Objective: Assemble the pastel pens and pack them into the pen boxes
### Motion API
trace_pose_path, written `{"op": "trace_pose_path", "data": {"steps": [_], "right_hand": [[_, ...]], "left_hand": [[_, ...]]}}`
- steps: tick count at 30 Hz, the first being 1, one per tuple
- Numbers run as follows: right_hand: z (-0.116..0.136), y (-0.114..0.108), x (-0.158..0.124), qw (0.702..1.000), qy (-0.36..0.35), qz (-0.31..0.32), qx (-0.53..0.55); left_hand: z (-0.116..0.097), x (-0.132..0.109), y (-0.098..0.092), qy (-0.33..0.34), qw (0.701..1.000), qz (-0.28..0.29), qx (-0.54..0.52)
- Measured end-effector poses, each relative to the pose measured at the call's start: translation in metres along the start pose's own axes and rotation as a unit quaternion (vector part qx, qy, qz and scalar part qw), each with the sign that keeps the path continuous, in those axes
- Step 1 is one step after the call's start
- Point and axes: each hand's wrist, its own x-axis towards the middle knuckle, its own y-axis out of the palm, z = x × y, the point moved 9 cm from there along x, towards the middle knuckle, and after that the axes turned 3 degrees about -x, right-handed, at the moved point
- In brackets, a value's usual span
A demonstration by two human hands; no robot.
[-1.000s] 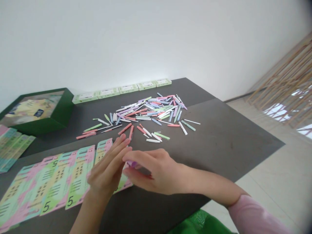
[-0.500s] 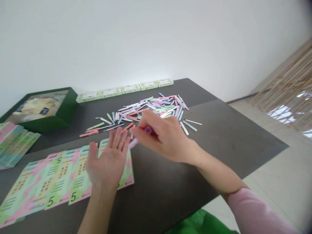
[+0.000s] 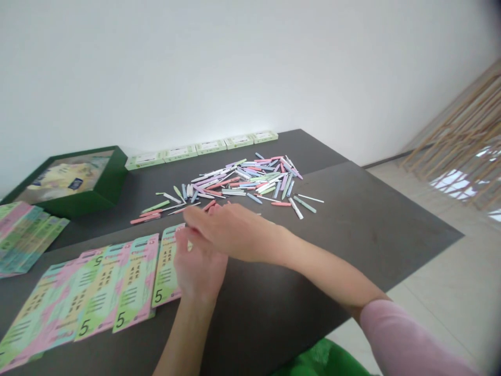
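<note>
Centrally, the right hand (image 3: 233, 233) lies across the left hand (image 3: 200, 266), its fingers drawn together and half curled, above a row of pink-and-green printed cards (image 3: 136, 282) on the dark tabletop (image 3: 313, 250). What either hand has hold of cannot be told (a pale sliver (image 3: 190, 246) shows between them). Nearest the left hand is a card numbered 5 (image 3: 166, 269). Beyond the fingertips lies a scattered heap of pastel plastic sticks (image 3: 242, 183), with a green box (image 3: 74, 180) and small pale-green cartons (image 3: 207, 148) farther off.
</note>
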Motion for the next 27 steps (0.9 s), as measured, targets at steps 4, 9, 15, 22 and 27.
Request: {"op": "trace_pose_path", "data": {"steps": [4, 9, 15, 22, 27], "right_hand": [[-0.015, -0.021, 0.000, 0.993, -0.003, -0.104, 0.056], [-0.054, 0.003, 0.001, 0.974, 0.050, -0.104, 0.194], [-0.080, 0.016, -0.012, 0.964, 0.133, -0.089, 0.211], [-0.074, 0.055, -0.009, 0.969, 0.154, 0.025, 0.193], [-0.093, 0.075, -0.027, 0.960, 0.176, 0.031, 0.216]], "left_hand": [[0.007, -0.003, 0.005, -0.034, 0.997, -0.047, -0.054], [-0.002, -0.005, 0.005, 0.027, 0.996, 0.024, 0.082], [-0.029, -0.007, -0.002, 0.109, 0.873, 0.080, 0.469], [-0.007, -0.002, 0.013, 0.047, 0.600, 0.156, 0.783], [-0.004, 0.002, -0.001, 0.030, 0.478, 0.160, 0.863]]}}
